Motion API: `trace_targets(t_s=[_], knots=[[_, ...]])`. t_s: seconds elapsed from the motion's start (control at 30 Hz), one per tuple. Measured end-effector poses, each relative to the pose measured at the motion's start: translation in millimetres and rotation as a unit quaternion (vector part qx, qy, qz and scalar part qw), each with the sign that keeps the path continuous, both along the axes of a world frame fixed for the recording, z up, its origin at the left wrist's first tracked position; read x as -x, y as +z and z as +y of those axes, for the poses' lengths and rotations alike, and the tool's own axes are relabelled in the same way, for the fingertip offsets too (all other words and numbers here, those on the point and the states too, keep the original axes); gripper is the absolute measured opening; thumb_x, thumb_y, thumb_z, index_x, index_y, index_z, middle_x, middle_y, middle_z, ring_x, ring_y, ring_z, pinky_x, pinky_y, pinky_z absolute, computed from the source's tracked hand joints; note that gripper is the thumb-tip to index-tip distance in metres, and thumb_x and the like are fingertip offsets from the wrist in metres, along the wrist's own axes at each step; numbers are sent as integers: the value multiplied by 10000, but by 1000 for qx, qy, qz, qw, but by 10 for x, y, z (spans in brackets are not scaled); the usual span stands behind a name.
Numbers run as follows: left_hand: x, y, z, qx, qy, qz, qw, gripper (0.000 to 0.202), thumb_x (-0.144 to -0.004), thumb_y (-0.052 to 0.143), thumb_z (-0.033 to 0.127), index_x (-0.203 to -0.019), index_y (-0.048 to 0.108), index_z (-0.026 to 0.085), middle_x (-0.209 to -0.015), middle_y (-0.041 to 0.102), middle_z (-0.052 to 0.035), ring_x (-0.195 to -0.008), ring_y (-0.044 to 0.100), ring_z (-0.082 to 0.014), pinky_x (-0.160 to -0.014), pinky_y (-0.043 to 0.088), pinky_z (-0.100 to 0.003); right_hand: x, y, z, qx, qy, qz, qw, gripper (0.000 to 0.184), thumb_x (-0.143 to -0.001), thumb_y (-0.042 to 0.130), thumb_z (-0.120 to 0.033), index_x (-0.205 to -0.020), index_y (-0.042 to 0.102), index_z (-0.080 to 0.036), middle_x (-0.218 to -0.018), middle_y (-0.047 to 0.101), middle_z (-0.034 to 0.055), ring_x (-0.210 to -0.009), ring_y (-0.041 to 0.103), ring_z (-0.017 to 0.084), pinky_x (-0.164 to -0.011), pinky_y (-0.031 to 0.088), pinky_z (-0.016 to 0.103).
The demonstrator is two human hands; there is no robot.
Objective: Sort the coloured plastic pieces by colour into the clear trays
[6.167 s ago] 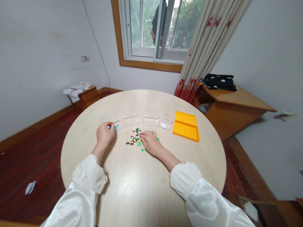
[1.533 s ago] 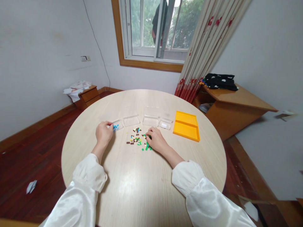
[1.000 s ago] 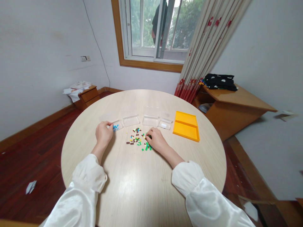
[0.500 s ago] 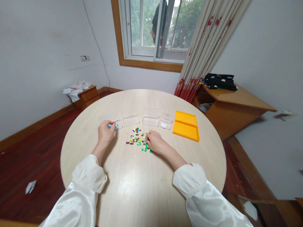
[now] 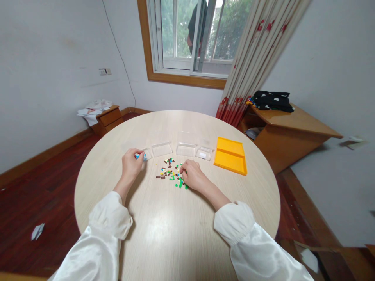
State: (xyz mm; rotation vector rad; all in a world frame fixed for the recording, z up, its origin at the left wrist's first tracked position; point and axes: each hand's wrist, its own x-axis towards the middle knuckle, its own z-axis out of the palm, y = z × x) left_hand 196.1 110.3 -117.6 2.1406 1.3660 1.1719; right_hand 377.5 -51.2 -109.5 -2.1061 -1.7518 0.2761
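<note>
Left hand point(image 5: 131, 166), at the leftmost clear box point(image 5: 150, 154), on the bench point(image 5: 164, 234): thumb and fingertips drawn near each other, sitting slightly further right over the box than a second ago. Grip on a piece not discernible.

Blue pieces point(image 5: 144, 157), several, in that box, partly behind the fingers. They sit apart from the mixed heap.

Second clear box point(image 5: 162, 153), low and wide, beyond the heap.

Small pieces point(image 5: 169, 173), loose on the bench between the hands: brown, green, yellow, pale and a few blue. Colours remain mixed, so, by judgement, the picking-through is unfinished.

Third clear box point(image 5: 186, 152), beyond the right hand.

Right hand point(image 5: 192, 175), at the heap's right side, fingers curled; grip hidden. Six seconds ago it covered the middle; that part now lies exposed, along with more green pieces point(image 5: 180, 185).

Small clear box with a white label, point(image 5: 203, 159) beside the third.

Yellow tray point(image 5: 231, 169), two compartments, furthest right.
</note>
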Motion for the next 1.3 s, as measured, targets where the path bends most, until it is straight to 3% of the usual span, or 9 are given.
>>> trace_targets(t_s=[0.2, 0.4, 0.67, 0.77, 1.0, 1.13, 1.3], knots=[[-13, 49, -41, 9, -3, 1, 1000, 126, -718, 537, 250, -679, 623, 167, -756, 644, -51, -699, 559, -170, -670, 426, -280, 24, 15, -26, -24, 38, 21, 999, 134, -794, 547, -74, -826, 657, -142, -918, 585, 64, -960, 505, 177, -852, 310, 324], [-36, 53, -65, 17, -8, 1, 1000, 127, -721, 537, 259, -675, 617, 171, -763, 641, -48, -699, 555, -167, -673, 425, -277, 20, 8, -3, -7, 27, 37, 999, 133, -790, 564, -83, -759, 670, -158, -852, 590, 46, -890, 518, 163, -803, 312, 300], [-81, 53, -110, 2, -76, -18, 997, 175, -710, 531, 296, -680, 635, 159, -694, 604, -32, -621, 505, -139, -616, 398, -265, 47, 36, -1, -1, 23, 44, 999, 130, -774, 549, -59, -740, 639, -147, -817, 636, 41, -843, 543, 154, -794, 315, 289], [-90, 75, -138, 10, -93, -35, 995, 184, -704, 542, 300, -687, 646, 150, -681, 602, -30, -597, 487, -129, -599, 395, -260, 46, 17, 11, -29, 33, 45, 998, 135, -793, 541, -66, -734, 633, -145, -794, 655, 41, -827, 556, 154, -808, 312, 299], [-173, 129, -311, 101, -273, 0, 957, 229, -742, 537, 335, -730, 679, 156, -687, 652, -48, -608, 519, -144, -588, 404, -267, 96, -12, 43, -177, 38, 116, 977, 78, -811, 582, -125, -768, 622, -176, -815, 666, 17, -828, 559, 144, -814, 341, 286], [-201, 148, -409, 134, -367, 23, 920, 264, -771, 523, 358, -755, 694, 158, -779, 682, -72, -686, 569, -162, -643, 431, -276, 148, -3, 43, -200, 62, 111, 971, 68, -819, 582, -148, -783, 621, -191, -852, 658, 23, -897, 545, 159, -828, 348, 293], [-215, 154, -461, 185, -426, 25, 885, 288, -779, 532, 401, -783, 699, 166, -807, 685, -73, -735, 589, -170, -682, 441, -276, 153, -31, 50, -207, 71, 106, 970, 73, -825, 572, -151, -808, 626, -198, -876, 649, 32, -926, 534, 169, -835, 353, 306]])
